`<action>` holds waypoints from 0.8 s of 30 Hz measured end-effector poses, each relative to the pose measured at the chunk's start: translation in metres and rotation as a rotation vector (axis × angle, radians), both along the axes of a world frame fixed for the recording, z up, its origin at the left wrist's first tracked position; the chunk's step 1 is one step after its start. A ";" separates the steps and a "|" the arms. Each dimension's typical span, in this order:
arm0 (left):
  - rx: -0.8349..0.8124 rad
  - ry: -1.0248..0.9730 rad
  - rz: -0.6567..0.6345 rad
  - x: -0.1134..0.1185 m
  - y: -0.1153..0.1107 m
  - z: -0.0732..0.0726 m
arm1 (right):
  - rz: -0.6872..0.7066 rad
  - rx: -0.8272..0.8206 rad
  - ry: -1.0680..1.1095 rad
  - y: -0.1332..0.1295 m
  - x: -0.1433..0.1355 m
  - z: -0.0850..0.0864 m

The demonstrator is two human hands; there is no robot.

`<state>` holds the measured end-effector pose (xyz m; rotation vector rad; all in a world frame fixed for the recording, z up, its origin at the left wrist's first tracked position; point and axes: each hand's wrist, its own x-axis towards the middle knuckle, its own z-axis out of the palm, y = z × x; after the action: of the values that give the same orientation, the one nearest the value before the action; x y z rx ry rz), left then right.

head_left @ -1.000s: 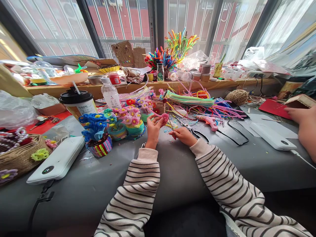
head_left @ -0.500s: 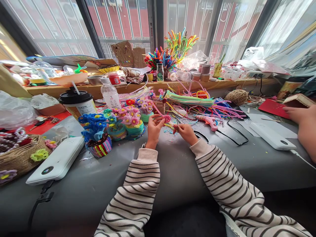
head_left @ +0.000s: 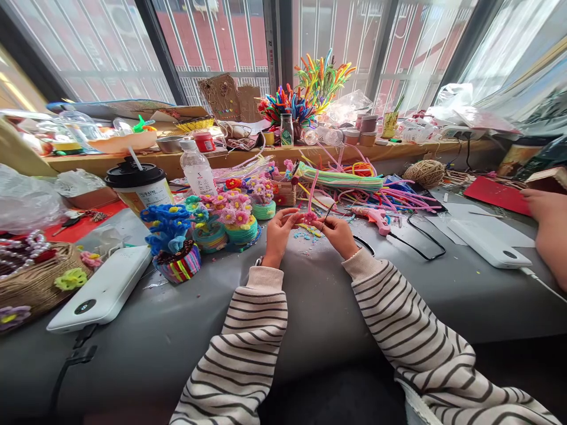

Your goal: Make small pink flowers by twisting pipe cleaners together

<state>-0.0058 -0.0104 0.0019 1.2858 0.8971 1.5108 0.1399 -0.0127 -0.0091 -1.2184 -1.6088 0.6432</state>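
Observation:
Between my two hands is a small pink fuzzy flower (head_left: 310,218), with a pink stem standing up from it. My left hand (head_left: 280,231) pinches the flower's left side. My right hand (head_left: 337,234) is closed at its right side, and a thin dark tool (head_left: 328,212), perhaps scissors or tweezers, sticks up from its fingers. Yellow and blue fuzzy scraps (head_left: 309,231) lie on the grey table (head_left: 316,295) just beyond and beneath the fingers.
Left of my hands stand pots of pink flowers (head_left: 241,227) and blue flowers (head_left: 177,260). A pink glue gun (head_left: 378,220), its black cable and a white power bank (head_left: 487,244) lie to the right. Another person's hand (head_left: 547,218) is at the far right.
The pink flower has turned, so its stem now points upward instead of up and to the left. My right hand has shifted slightly. The other person's hand has moved a little right.

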 end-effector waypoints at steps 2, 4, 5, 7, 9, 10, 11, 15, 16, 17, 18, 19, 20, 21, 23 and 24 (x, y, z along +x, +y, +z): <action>-0.027 -0.019 0.016 0.000 0.000 0.000 | -0.014 -0.002 0.004 0.000 0.000 0.001; -0.047 0.013 0.011 0.000 0.000 0.000 | -0.014 0.001 0.001 -0.001 0.000 0.001; -0.053 0.039 -0.001 0.000 0.000 -0.001 | -0.014 0.003 0.001 -0.001 0.000 0.001; -0.061 0.079 -0.038 0.001 0.001 -0.002 | -0.011 0.003 0.003 -0.002 0.000 0.002; -0.060 0.082 -0.063 0.002 0.001 -0.003 | -0.005 -0.001 0.011 -0.002 0.000 0.003; -0.056 0.075 -0.066 0.002 0.001 -0.004 | -0.004 -0.003 0.013 -0.002 0.000 0.003; -0.053 0.066 -0.065 0.002 0.002 -0.004 | -0.007 -0.002 0.010 -0.003 0.000 0.003; -0.057 0.063 -0.044 0.001 0.001 -0.002 | -0.039 0.026 -0.019 -0.001 0.001 0.002; -0.058 0.059 -0.031 0.001 0.000 -0.001 | -0.029 0.028 -0.033 -0.001 0.001 0.001; -0.057 0.054 -0.017 0.001 0.000 -0.001 | -0.004 0.024 -0.054 -0.001 0.001 0.001; -0.054 0.051 -0.003 0.001 0.000 -0.001 | 0.029 0.015 -0.083 -0.001 0.001 0.000; -0.053 0.054 0.009 0.001 0.000 -0.001 | 0.062 0.005 -0.118 -0.001 0.001 0.000; -0.055 0.064 0.020 0.001 0.001 -0.001 | 0.087 0.000 -0.153 -0.001 0.001 0.000; -0.059 0.079 0.029 0.001 0.001 -0.001 | 0.099 0.000 -0.183 -0.001 0.001 0.000; -0.076 0.107 0.035 0.001 0.001 -0.001 | 0.089 0.014 -0.213 -0.002 0.001 0.000; -0.084 0.114 0.029 0.001 0.001 -0.001 | 0.077 0.025 -0.211 -0.002 0.001 0.000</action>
<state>-0.0051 -0.0099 0.0010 1.3127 1.0453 1.4184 0.1406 -0.0149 -0.0087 -1.2443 -1.8409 0.5549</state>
